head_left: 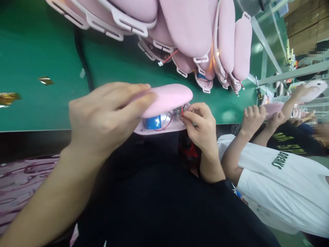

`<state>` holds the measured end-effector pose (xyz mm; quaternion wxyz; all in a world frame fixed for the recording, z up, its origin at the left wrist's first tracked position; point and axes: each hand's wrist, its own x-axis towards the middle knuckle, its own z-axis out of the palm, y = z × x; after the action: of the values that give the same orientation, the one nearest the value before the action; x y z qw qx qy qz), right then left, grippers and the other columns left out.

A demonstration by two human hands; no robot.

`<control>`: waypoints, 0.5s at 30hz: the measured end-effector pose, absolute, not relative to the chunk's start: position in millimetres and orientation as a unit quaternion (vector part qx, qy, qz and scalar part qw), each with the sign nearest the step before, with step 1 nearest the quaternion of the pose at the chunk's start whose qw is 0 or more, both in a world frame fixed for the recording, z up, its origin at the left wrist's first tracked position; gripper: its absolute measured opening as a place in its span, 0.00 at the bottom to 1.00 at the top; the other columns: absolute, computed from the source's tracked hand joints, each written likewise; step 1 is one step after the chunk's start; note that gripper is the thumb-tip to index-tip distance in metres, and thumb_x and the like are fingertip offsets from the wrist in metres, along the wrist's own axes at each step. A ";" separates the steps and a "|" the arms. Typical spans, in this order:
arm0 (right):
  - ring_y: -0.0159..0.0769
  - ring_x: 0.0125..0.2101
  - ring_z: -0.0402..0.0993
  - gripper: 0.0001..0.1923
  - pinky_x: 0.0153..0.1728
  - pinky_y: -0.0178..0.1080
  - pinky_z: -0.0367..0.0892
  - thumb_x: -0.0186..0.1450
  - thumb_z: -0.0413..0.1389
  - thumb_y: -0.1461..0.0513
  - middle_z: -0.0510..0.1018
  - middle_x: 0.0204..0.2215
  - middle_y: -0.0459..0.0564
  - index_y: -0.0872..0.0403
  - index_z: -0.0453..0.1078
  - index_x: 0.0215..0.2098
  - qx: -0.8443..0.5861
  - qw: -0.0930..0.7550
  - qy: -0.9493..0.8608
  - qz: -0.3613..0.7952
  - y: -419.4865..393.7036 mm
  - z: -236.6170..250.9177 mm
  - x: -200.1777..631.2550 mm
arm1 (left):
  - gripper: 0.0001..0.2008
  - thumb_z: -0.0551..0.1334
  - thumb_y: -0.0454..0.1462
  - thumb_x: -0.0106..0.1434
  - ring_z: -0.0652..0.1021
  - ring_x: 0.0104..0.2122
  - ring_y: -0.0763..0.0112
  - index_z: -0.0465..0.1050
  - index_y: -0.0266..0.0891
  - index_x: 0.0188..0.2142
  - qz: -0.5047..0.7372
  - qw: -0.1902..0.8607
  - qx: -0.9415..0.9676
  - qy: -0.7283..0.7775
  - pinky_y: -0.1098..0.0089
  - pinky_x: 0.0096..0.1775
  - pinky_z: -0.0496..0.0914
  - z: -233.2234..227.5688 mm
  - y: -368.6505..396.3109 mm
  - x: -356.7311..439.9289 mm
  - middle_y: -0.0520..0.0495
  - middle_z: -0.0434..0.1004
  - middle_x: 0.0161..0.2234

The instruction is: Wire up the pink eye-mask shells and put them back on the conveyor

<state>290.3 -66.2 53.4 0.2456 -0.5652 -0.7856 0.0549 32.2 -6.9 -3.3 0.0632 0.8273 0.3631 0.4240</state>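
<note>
1. My left hand (102,120) grips the pink shell (164,99), fingers (133,101) wrapped and clamped over its rounded top, so the open underside faces me just above the near edge of the green tabletop (38,51)
2. My right hand (202,125) sits at the shell's right end, thumb and forefinger pinched together on a thin red wire (182,111) close to where it meets the small metal part inside
3. The blue battery (153,122) lies in the open cavity, and another loop of red wire curls just beside it; I judge that the loop is easy to snag, so I would keep my right fingers clear of it
4. To do this well I would hold the left hand steady and let only the right fingers move, since any twist of the shell would tug the wire
5. I would pinch the wire near its end and not mid-length, as it looks thin and likely to kink
6. The pile of pink shells (195,31) hangs close above at the far side, with loose wire ends showing; I would stay low and near to avoid brushing them
7. A co-worker's hand (253,118) works on another pink piece to my right, well apart, so I keep my elbow in
</note>
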 end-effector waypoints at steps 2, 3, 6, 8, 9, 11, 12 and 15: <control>0.38 0.42 0.77 0.06 0.45 0.46 0.74 0.74 0.64 0.64 0.83 0.42 0.49 0.47 0.83 0.40 -0.560 0.234 -0.794 0.039 -58.6 49.8 297.4 | 0.18 0.62 0.31 0.75 0.86 0.56 0.56 0.77 0.47 0.61 0.422 0.054 0.835 0.349 0.58 0.49 0.85 -2.9 -0.8 31.1 0.50 0.84 0.58; 0.39 0.43 0.77 0.06 0.47 0.47 0.73 0.74 0.64 0.64 0.83 0.43 0.48 0.47 0.83 0.40 -0.556 0.230 -0.798 0.045 -55.5 47.6 300.3 | 0.18 0.62 0.31 0.74 0.86 0.55 0.56 0.77 0.47 0.61 0.425 0.054 0.836 0.344 0.58 0.49 0.85 -2.4 0.3 31.4 0.50 0.84 0.58; 0.38 0.46 0.79 0.06 0.49 0.46 0.74 0.74 0.64 0.63 0.84 0.42 0.47 0.48 0.83 0.39 -0.550 0.242 -0.794 0.093 -51.0 43.0 304.6 | 0.18 0.62 0.30 0.74 0.86 0.55 0.55 0.78 0.47 0.59 0.439 0.067 0.833 0.331 0.57 0.49 0.85 -0.4 0.0 33.3 0.50 0.85 0.56; 0.38 0.44 0.81 0.06 0.48 0.44 0.75 0.74 0.64 0.63 0.84 0.41 0.47 0.49 0.83 0.38 -0.554 0.251 -0.785 0.120 -50.9 43.1 304.5 | 0.19 0.62 0.30 0.74 0.85 0.56 0.55 0.78 0.48 0.59 0.440 0.088 0.830 0.332 0.56 0.50 0.85 1.1 -0.4 33.7 0.51 0.84 0.57; 0.37 0.44 0.81 0.07 0.47 0.43 0.76 0.74 0.64 0.63 0.85 0.41 0.48 0.49 0.82 0.37 -0.556 0.252 -0.781 0.129 -51.0 44.2 304.0 | 0.19 0.61 0.30 0.74 0.85 0.57 0.56 0.78 0.50 0.60 0.437 0.098 0.829 0.334 0.55 0.51 0.84 1.7 -0.3 33.6 0.53 0.84 0.58; 0.37 0.43 0.81 0.07 0.47 0.42 0.76 0.74 0.64 0.64 0.85 0.41 0.48 0.50 0.82 0.37 -0.561 0.245 -0.777 0.145 -50.6 48.2 302.6 | 0.20 0.60 0.31 0.75 0.84 0.58 0.57 0.77 0.52 0.61 0.432 0.110 0.829 0.337 0.55 0.53 0.84 2.5 0.4 33.0 0.55 0.83 0.58; 0.37 0.43 0.81 0.07 0.47 0.42 0.76 0.73 0.63 0.64 0.85 0.41 0.48 0.50 0.82 0.37 -0.564 0.237 -0.777 0.151 -49.9 51.0 301.9 | 0.20 0.60 0.31 0.75 0.84 0.58 0.57 0.77 0.52 0.61 0.431 0.112 0.830 0.336 0.55 0.54 0.84 2.7 0.9 32.6 0.55 0.83 0.59; 0.38 0.45 0.81 0.08 0.50 0.42 0.76 0.73 0.61 0.66 0.85 0.43 0.48 0.50 0.82 0.38 -0.567 0.201 -0.781 0.170 -46.1 59.8 298.9 | 0.20 0.60 0.31 0.75 0.84 0.59 0.57 0.76 0.51 0.62 0.430 0.105 0.834 0.330 0.55 0.54 0.84 2.6 2.1 31.4 0.54 0.83 0.59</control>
<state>298.9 -46.1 59.8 0.2006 -0.5669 -0.7807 0.1702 31.4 2.1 2.6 0.1052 0.8338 0.3305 0.4296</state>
